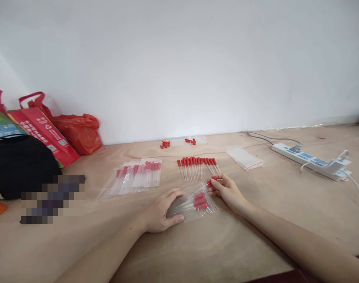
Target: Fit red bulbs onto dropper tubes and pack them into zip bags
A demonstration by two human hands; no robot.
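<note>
My left hand (161, 210) curves round the left end of a clear zip-lock bag (183, 214), thumb and index finger along its sides. Inside that bag lie several droppers (200, 200) with red rubber bulbs facing its open right end. My right hand (228, 192) pinches a dropper by its red bulb (212, 180) at the bag's upper right corner; its tube is mostly hidden. Just beyond, a row of loose droppers (192, 167) lies with bulbs away from me. To the left, filled zip-lock bags (138, 177) overlap in a fan.
Flat clear bags (244, 158) lie right of the row. Loose red bulbs (166, 144) and another bag (177, 142) are by the wall. A power strip (310, 159) with cords stands at right. Red bags (81, 131) and a black bag (23, 165) fill the left side.
</note>
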